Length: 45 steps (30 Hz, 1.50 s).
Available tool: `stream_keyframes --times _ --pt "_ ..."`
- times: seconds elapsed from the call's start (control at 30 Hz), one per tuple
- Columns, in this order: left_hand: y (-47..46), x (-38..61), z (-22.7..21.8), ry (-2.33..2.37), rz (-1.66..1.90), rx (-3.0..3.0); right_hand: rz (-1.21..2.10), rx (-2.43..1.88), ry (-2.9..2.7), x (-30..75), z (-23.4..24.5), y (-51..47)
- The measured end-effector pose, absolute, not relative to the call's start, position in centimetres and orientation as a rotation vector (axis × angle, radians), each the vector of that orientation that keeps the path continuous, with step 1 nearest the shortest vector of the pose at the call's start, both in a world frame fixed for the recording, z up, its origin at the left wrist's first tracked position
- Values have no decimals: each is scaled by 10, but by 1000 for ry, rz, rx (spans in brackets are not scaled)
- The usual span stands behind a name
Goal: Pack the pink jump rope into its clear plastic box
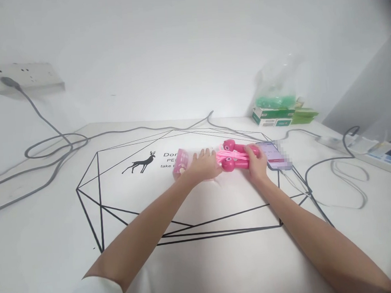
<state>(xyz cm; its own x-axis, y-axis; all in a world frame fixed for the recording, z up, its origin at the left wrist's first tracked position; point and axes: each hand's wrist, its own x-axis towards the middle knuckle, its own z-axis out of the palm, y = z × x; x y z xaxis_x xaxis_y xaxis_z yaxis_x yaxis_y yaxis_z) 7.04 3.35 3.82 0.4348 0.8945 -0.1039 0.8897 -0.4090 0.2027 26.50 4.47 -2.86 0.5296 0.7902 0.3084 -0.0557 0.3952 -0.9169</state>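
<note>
A pink skipping rope [236, 156] with two thick pink handles and a coiled light-pink cord lies in the middle of the white table [54, 236]. My right hand [257, 162] is closed round the right ends of the handles. My left hand [204, 165] rests at the left end of the handles, fingers curled over them and the cord. Just left of that hand lies a small pink packet [181, 163], partly hidden by my fingers.
A phone [275, 155] with a lit screen lies right of the rope. Green boxes [280, 113] under a clear bag stand at the back right. Grey cables [55, 147] run from a wall socket [23, 77] across the left; a power strip [366, 150] sits far right.
</note>
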Motion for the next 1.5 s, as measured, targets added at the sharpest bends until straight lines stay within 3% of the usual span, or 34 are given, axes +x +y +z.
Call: stream_keyframes --times 0.37,0.83,1.0,1.5 --pt "40 91 42 1604 -79 2396 581 -1001 -828 269 -27 46" --pt "28 65 30 1538 437 2438 561 -842 -717 280 10 53" --pt "27 50 11 1444 680 2561 612 -951 -749 273 -5 49" --pt "26 46 -3 1361 872 2693 645 -1166 -1061 263 -30 43"
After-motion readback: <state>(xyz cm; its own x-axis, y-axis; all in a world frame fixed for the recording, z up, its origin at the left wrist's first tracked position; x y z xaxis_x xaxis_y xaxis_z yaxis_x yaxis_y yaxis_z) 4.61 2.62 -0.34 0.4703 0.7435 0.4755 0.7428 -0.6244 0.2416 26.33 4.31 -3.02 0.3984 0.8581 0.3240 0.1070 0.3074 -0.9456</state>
